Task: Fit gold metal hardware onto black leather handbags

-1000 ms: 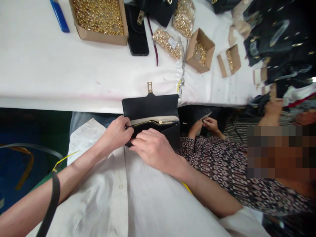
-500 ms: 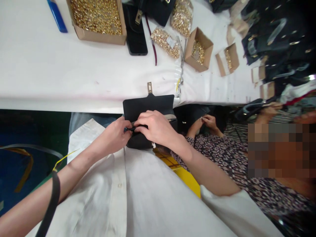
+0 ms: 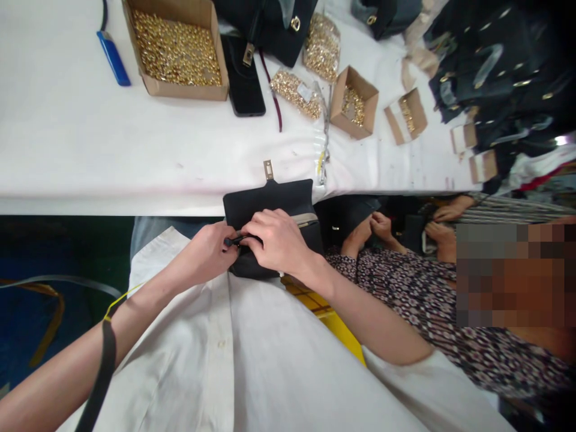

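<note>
A small black handbag (image 3: 252, 203) rests at my lap against the table edge. Its flap is folded back onto the table, and a gold clasp plate (image 3: 269, 170) sticks out from the flap. My left hand (image 3: 215, 251) is at the bag's left side, fingers pinched round the end of a thin black strap (image 3: 240, 239). Fingers closed, my right hand (image 3: 276, 240) grips the same strap just to the right, over the bag's opening. A zip shows inside the bag (image 3: 306, 223). Where the strap joins the bag is hidden by my hands.
On the white table (image 3: 81, 138) stand a large carton of gold fittings (image 3: 180, 90), a black phone (image 3: 247, 96), bags of gold pieces (image 3: 321, 48) and a smaller box (image 3: 355, 105). A blue-handled tool (image 3: 114, 60) lies at left. Co-workers' hands (image 3: 380, 227) are at right.
The black strap shows more plainly between my hands, and more of the bag's zip is visible. The table items sit lower in view as the camera has shifted.
</note>
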### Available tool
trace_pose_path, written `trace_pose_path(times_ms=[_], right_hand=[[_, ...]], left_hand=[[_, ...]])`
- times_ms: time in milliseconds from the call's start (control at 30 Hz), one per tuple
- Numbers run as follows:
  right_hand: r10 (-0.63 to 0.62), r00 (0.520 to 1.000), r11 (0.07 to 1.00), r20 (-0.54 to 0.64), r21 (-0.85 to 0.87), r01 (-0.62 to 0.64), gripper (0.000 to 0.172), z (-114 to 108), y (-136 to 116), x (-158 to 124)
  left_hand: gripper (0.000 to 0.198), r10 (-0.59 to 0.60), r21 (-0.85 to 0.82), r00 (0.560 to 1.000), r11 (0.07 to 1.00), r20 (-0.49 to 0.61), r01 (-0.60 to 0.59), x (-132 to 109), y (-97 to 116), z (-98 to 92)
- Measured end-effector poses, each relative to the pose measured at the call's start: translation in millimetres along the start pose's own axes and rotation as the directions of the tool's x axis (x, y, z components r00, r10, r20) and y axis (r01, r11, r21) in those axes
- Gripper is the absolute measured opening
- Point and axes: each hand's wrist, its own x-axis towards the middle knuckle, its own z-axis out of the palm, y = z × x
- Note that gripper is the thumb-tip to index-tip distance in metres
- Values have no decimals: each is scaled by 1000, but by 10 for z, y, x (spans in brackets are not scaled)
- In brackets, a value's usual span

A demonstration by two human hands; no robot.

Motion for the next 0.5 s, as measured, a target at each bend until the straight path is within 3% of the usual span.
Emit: trace_pose_path(times_ms=[267, 500], right_hand=[[-32, 999, 999, -30, 7, 32, 9, -7, 16, 4], [-171, 985, 971, 14, 173, 166, 13, -83, 79, 104]], left_hand=[[15, -19, -40, 999, 999, -30, 18, 7, 6, 58], [15, -52, -108, 998, 993, -27, 48, 13, 19, 76]])
